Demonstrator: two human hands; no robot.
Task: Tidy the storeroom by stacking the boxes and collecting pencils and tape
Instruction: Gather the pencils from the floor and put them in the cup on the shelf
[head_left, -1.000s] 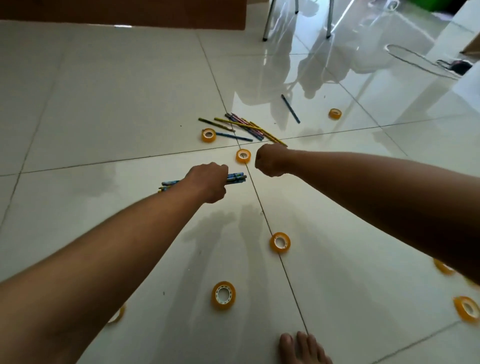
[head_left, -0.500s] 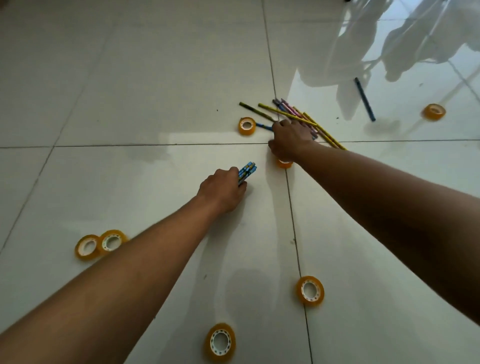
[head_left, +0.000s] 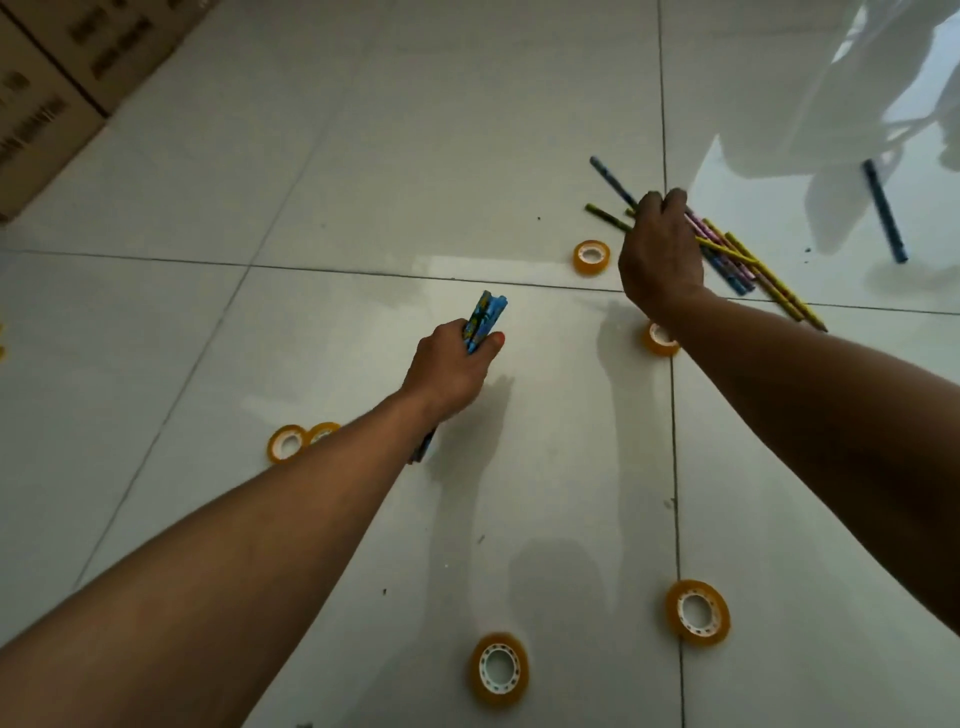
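- The left hand (head_left: 451, 371) is curled round a bundle of blue patterned pencils (head_left: 484, 319); their blunt ends stick out past the thumb, and a bit of the other end shows below the wrist.
- The right hand (head_left: 661, 252) reaches over the loose heap of pencils (head_left: 756, 267) on the tiled floor (head_left: 415, 156), fingers bent down and closed on several of them. A blue pencil (head_left: 610, 179) and a dark green pencil (head_left: 605, 215) jut out to the left from under the fingers.
- The heap is taken as the landmark below. It holds yellow, pink and blue pencils lying fanned out, running down to the right from under the right hand.
- A lone blue pencil (head_left: 883, 210) lies apart to the right of the heap, in the bright reflection on the tiles.
- One roll of clear tape (head_left: 591, 256) lies just left of the heap, close to the right hand.
- Another tape roll (head_left: 658, 340) lies just below the heap, partly hidden by the right wrist.
- Two tape rolls side by side (head_left: 287, 443) lie well to the lower left of the heap, one half behind the left forearm.
- Two more rolls lie far below the heap, nearest the viewer: one (head_left: 697, 612) just right of a tile joint, one (head_left: 499, 669) left of it.
- Cardboard boxes (head_left: 47, 98) stand far to the upper left of the heap, at the picture's corner.
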